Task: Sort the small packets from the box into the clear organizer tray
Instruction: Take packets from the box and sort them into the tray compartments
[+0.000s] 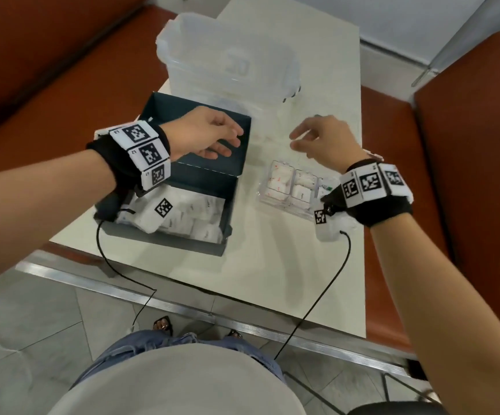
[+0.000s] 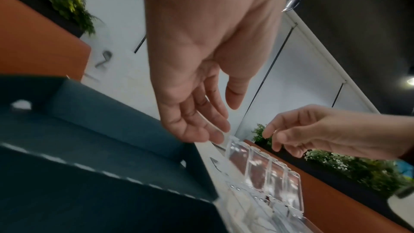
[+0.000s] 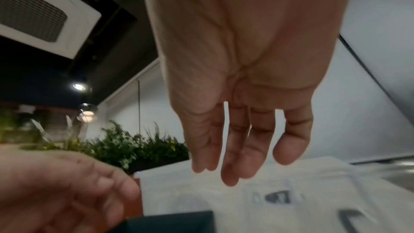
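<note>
A dark teal box (image 1: pixel 227 214) on the white table holds a heap of small white packets (image 1: pixel 189 215); its open lid (image 1: pixel 207 172) lies behind it. To its right sits the clear organizer tray (image 1: pixel 272 202), with white packets (image 1: pixel 280 179) in two compartments. My left hand (image 1: pixel 228 142) hovers over the lid, fingers nearly straight, holding nothing. My right hand (image 1: pixel 299 139) hovers beyond the tray, fingers relaxed and empty. In the left wrist view the left hand (image 2: pixel 201 127) hangs above the box (image 2: pixel 89 148) and clear tray (image 2: pixel 264 169). In the right wrist view the right hand (image 3: pixel 235 144) shows straight, bare fingers.
A large translucent lidded bin (image 1: pixel 228 61) stands at the back of the table (image 1: pixel 287 280). Red-brown benches (image 1: pixel 467 175) flank both sides. Black cables (image 1: pixel 320 295) hang from both wrists over the table's near edge.
</note>
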A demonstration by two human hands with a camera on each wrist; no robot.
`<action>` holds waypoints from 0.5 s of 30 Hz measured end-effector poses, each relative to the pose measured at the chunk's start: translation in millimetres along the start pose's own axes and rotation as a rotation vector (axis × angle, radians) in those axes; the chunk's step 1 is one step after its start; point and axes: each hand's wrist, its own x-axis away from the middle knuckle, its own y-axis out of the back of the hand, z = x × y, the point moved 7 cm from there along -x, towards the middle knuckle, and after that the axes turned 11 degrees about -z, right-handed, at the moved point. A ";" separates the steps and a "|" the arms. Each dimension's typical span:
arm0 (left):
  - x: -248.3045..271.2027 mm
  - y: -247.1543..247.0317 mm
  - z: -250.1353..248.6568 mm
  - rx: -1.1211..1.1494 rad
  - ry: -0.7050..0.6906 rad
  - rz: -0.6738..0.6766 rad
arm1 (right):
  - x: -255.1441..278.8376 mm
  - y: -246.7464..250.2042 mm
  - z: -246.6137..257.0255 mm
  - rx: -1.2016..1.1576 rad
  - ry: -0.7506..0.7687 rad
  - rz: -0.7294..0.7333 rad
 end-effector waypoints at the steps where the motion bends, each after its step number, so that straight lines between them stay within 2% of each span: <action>1: 2.5 11.9 3.3 -0.035 -0.003 0.010 | -1.3 -4.7 15.8 -0.022 0.026 0.026; 6: 14.8 77.1 32.2 -0.203 0.009 -0.057 | 4.7 -72.0 84.1 -0.072 0.140 0.268; 9: 21.6 108.4 57.9 -0.282 0.034 -0.113 | 17.3 -132.8 109.5 0.068 0.208 0.446; 13: 29.9 128.2 92.6 -0.493 0.089 -0.129 | 40.5 -200.3 116.2 0.312 0.277 0.690; 15: 34.4 128.1 110.3 -0.523 0.159 -0.102 | 47.2 -217.9 117.7 0.418 0.318 0.739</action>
